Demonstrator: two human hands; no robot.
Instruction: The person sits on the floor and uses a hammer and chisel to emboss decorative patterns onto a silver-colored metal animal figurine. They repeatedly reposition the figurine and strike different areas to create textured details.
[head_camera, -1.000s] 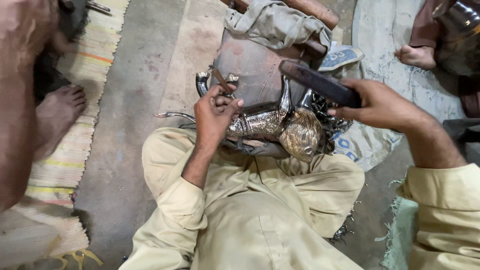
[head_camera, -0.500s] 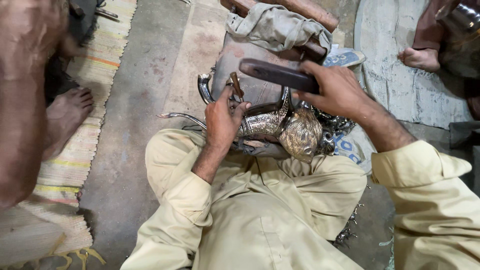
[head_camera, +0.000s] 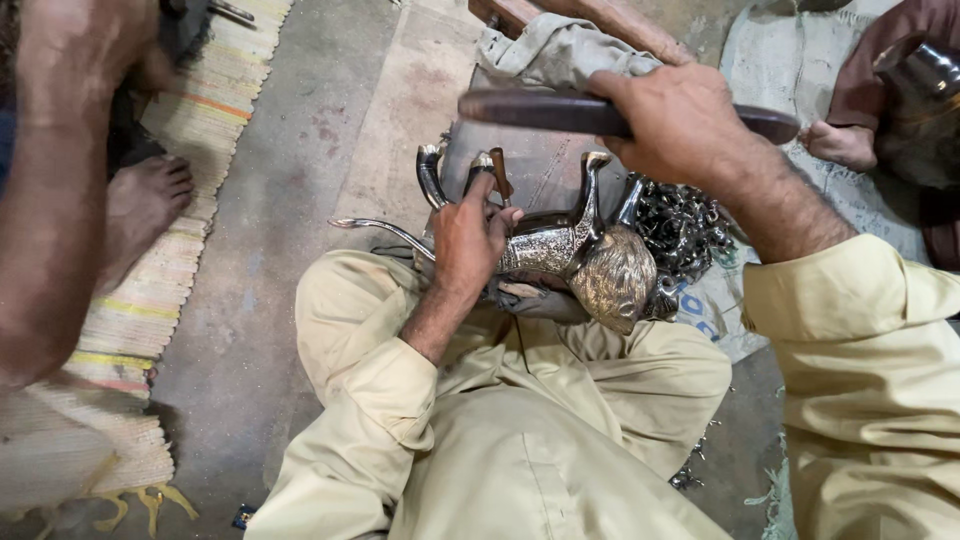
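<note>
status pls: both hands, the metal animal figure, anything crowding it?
Left hand pins a small punch on the metal animal figure in the lap. Right hand grips a dark wooden mallet above it. Chain pile close beside.

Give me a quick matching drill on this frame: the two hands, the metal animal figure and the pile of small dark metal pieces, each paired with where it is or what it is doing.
Things:
1. Left hand
2. Right hand
3. Engraved brass-coloured metal animal figure
4. Pile of small dark metal pieces

Places or states:
A. On the ground to the right of the figure
B. Raised, closed around a dark wooden mallet
C. Lying legs-up on the lap
D. Holding a thin punch tool against the figure

Pairs: 1-D, 2-B, 3-C, 4-A
</note>
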